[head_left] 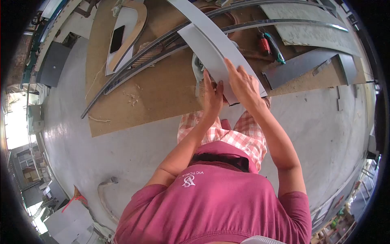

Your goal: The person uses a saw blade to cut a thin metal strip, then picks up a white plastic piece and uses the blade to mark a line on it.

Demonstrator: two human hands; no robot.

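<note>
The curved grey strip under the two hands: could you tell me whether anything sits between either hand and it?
Nothing visible does. The left hand and the right hand both rest directly on the near end of the curved grey strip, which lies on the brown board.

Both bare arms reach toward the upper middle of the frame. The left hand [212, 95] grips with curled fingers; the right hand [242, 83] lies flat, fingers extended.
</note>
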